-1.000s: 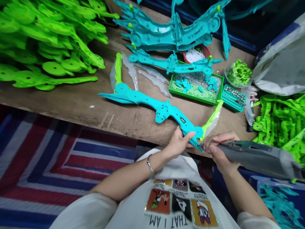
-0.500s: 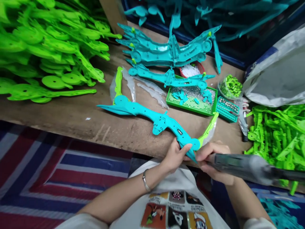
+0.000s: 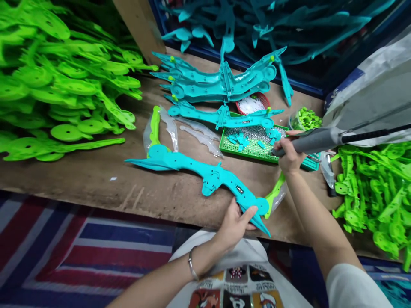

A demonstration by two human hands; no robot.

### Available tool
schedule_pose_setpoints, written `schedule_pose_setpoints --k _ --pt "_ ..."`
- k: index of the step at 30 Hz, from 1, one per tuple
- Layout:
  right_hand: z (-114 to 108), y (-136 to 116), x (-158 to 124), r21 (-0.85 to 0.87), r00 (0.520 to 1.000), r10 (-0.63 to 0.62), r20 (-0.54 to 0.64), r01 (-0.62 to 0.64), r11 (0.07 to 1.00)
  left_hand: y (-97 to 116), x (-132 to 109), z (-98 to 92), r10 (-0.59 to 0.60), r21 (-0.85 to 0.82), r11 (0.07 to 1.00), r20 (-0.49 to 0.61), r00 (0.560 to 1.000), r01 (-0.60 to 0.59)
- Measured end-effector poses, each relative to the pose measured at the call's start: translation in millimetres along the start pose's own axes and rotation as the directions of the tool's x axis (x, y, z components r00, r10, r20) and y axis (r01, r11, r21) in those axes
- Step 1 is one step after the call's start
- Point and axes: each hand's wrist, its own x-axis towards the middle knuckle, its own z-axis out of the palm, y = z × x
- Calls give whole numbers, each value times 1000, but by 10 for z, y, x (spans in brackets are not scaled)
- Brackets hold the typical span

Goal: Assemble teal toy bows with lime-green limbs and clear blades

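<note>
A turquoise plastic toy bow lies across the front of the table, with lime-green limbs and clear plastic blades at both ends. My left hand grips its right end, the thumb on top and the fingers underneath. Over the right end of a green perforated tray is my right hand, wrapped round a grey electric screwdriver with a black cord. The tool's tip points left above the tray. Small metal screws and turquoise pieces lie in that tray.
Turquoise bow halves are stacked behind the tray, near a red basket of white pieces. Lime-green parts are heaped at left and right. A clear tub holds small green pieces. Loose clear blades lie mid-table.
My right hand has lifted the electric screwdriver from beside the bow's right end and carried it away over the screw tray. My left hand still holds the bow's right end.
</note>
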Motion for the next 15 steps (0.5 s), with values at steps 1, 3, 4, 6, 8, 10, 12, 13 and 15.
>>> schedule_pose_setpoints --k 1,3,4,6,8,10,12,13,15 --pt "5 15 -3 2 1000 1 -3 -1 1000 3 -1 1 1 2 1000 1 1000 -1" --pt "12 31 -5 23 1000 4 -3 -4 1000 8 -3 1 4 1 1000 8 1000 -4" --pt "15 37 -3 40 1000 5 1 -5 999 9 -5 1 5 0 1000 13 1000 -5" --pt "18 52 3 72 1000 5 13 -6 997 7 -8 0 8 -3 1000 19 1000 -8" --pt "21 71 9 84 1000 6 29 -9 996 0 -10 -3 17 -3 1000 21 1000 -16" --pt "29 77 19 68 999 8 50 -12 998 -7 -7 -7 22 3 1000 19 1000 -22" --pt "42 41 32 40 997 9 72 -12 999 -14 1 -11 16 10 1000 15 1000 -16" --pt "48 -5 35 29 997 6 75 -8 1000 -17 6 -13 12 14 1000 12 1000 -12" --pt "49 -164 15 20 998 -1 64 0 1000 -22 17 -12 5 19 1000 7 1000 -5"
